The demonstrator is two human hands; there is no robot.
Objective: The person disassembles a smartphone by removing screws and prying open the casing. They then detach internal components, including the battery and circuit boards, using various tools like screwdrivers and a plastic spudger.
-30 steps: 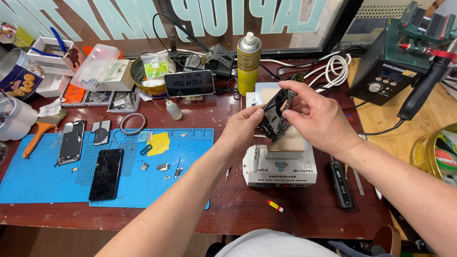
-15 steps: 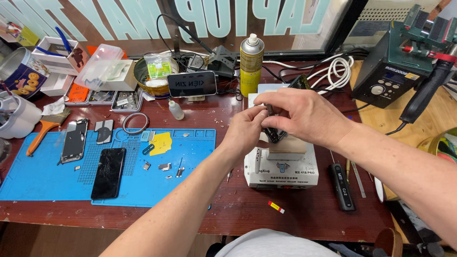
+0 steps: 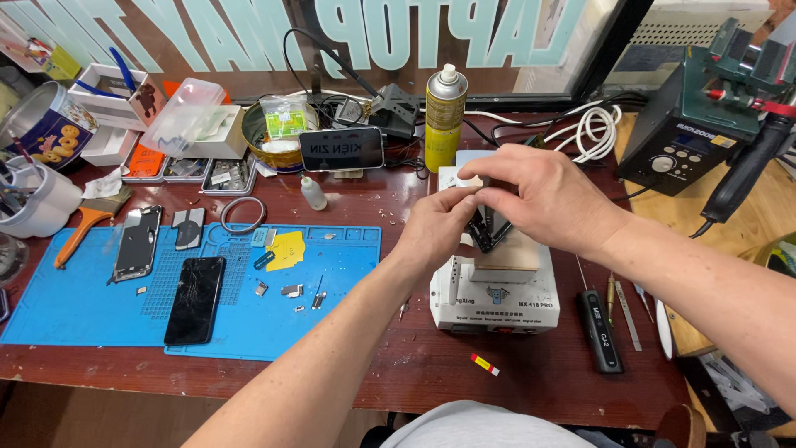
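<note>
Both hands meet over a white box-shaped heating unit point(image 3: 497, 303) on the wooden table. My left hand point(image 3: 435, 228) and my right hand point(image 3: 539, 195) together pinch a small dark phone frame part point(image 3: 487, 232), held low over the unit's tan top plate point(image 3: 518, 255). The right hand covers most of the part from above, so its shape is largely hidden.
A blue work mat point(image 3: 91, 303) at the left carries a cracked black phone point(image 3: 196, 299), another opened phone point(image 3: 137, 242) and small parts. A yellow spray can point(image 3: 446, 112), a propped phone point(image 3: 342, 149), a soldering station point(image 3: 692, 141) and black tools point(image 3: 599, 330) stand around.
The hands have come down with the dark part from chest height to just above the heating unit's plate, and the right hand has closed over it.
</note>
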